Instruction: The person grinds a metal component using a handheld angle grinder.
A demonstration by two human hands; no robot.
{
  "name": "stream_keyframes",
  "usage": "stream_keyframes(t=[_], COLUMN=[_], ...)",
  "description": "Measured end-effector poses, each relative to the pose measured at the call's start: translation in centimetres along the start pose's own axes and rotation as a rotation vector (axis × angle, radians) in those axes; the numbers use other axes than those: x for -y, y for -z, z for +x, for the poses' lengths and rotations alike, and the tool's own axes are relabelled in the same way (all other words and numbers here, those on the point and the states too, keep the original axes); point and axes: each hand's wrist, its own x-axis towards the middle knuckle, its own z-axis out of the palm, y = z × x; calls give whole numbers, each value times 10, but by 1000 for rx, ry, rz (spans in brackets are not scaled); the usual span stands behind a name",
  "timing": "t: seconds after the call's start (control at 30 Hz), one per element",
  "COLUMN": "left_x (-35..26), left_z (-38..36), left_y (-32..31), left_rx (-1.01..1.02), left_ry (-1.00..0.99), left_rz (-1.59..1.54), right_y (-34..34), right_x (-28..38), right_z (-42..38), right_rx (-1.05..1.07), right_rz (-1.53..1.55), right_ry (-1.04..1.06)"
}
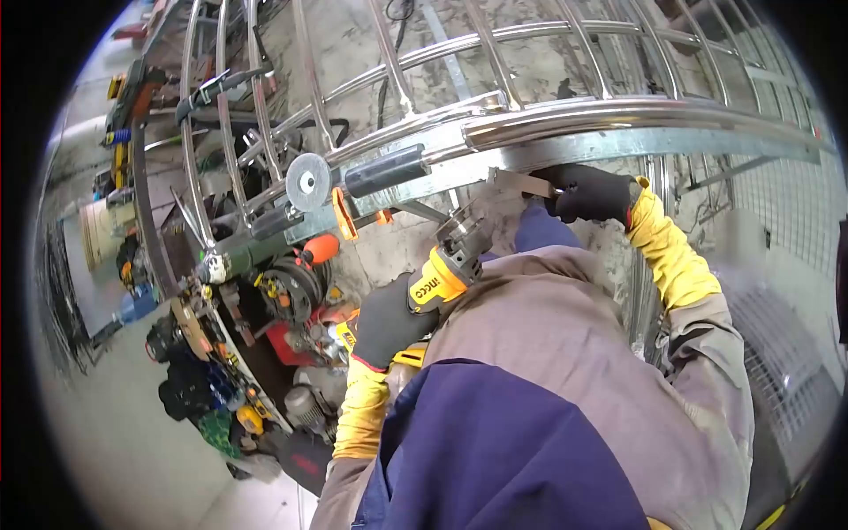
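Note:
A dark glove covers my left hand (397,320), which is wrapped round the body of a yellow and grey angle grinder (439,278). The grinder's head points up and to the right, below a galvanized metal beam (574,146); its disc is hard to make out. My right hand (590,194), gloved too, is closed on a small flat metal piece (519,183) just under the beam. Polished tubes (618,113) of a railing frame lie along the beam. To the left on the beam are a dark cylinder (384,170) and a round grey disc (308,182).
The railing's bars (389,57) stretch away beyond the beam. An orange clamp (344,215) hangs by the disc. At the left are a coiled cable (291,290), a motor (306,408), a bucket (104,231) and several tools. Wire mesh (777,221) stands at the right.

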Motion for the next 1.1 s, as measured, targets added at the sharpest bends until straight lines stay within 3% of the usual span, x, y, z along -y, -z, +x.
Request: stream_keyframes(t=[0.1,0.27,0.43,0.63,0.7,0.8,0.9,1.03,1.1], left_x=[-14,-26,-29,-10,-3,-3,9,22,27], left_z=[-13,-26,-25,-9,-1,10,20,24,26], left_y=[-8,-20,-25,-27,-26,-17,-14,-10,-11], left_rx=[-19,-77,-73,-68,-60,-24,26,-7,-28], left_ry=[62,68,120,35,8,-6,-34,-126,-167], left_rz=[-4,-87,-128,-127,-107,-18,7,-6,2], right_y=[3,2,-4,-10,-8,-6,-13,-20,-27], right_x=[-13,-18,-13,-21,-23,-19,-23,-23,-5], right_z=[5,11,6,15,16,15,17,12,-3], right_rx=[71,89,-13,-101,-160,-179,-242,-275,-179], right_rz=[107,91,65,8,-37,-270,-202,-158,-9], right_ry=[133,160,207,70,117,85,3,53,105])
